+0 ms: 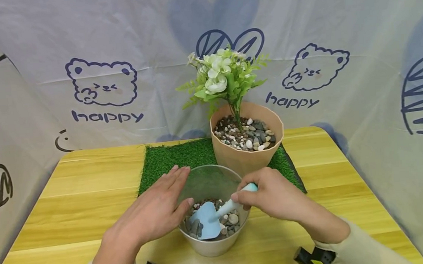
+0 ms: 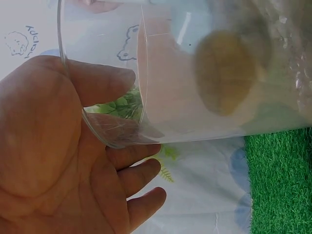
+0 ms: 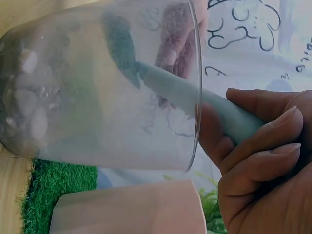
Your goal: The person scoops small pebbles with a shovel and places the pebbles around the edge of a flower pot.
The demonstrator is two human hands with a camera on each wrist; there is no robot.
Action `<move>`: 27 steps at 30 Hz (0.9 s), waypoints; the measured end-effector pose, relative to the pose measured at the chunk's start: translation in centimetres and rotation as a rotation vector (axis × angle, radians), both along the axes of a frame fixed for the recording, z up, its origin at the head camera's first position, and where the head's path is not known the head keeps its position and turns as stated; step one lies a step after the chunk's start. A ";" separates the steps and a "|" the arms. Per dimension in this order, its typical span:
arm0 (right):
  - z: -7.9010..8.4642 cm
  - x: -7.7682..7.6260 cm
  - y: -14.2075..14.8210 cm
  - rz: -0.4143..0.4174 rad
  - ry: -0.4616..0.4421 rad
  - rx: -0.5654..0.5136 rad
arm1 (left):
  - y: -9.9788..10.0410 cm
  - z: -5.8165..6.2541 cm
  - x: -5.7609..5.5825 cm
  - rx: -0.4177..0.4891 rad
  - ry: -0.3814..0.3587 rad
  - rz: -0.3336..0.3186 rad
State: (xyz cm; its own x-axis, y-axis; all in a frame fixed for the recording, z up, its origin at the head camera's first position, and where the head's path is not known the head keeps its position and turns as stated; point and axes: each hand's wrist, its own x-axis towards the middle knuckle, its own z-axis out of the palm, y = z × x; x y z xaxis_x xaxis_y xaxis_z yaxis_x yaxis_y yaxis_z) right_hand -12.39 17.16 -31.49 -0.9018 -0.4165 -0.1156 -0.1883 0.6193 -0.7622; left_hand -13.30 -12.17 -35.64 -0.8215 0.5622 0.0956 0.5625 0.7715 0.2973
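A clear bucket-like container (image 1: 212, 248) stands on the table with mixed pebbles (image 1: 233, 218) in its bottom. My right hand (image 1: 270, 193) grips the handle of a light blue hand shovel (image 1: 208, 219), fingers wrapped round it above the rim. The shovel's blade tilts inside the container and carries several dark grey stones (image 1: 194, 227). At the container's left side is my left hand (image 1: 158, 208), fingers stretched along the rim and thumb reaching over it. Through the clear wall, the left wrist view shows the thumb (image 2: 105, 84); the other fingertips stay outside.
Behind the container, a peach flowerpot (image 1: 248, 156) holds pebbles and white artificial flowers (image 1: 219, 71). It stands on a green turf mat (image 1: 177, 155) on the wooden table (image 1: 73, 217). A printed cloth (image 1: 159, 32) hangs round the back and sides.
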 end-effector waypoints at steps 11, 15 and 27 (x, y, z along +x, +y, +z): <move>-0.7 -0.4 2.6 -0.057 -0.152 -0.170 | 0.0 0.0 0.0 0.013 -0.011 0.002; -1.2 -0.6 3.3 -0.058 -0.226 -0.279 | 0.0 0.0 0.0 0.017 -0.015 -0.001; -0.4 -0.6 5.7 -0.092 -0.239 -0.405 | 0.0 0.1 0.0 0.023 -0.028 -0.001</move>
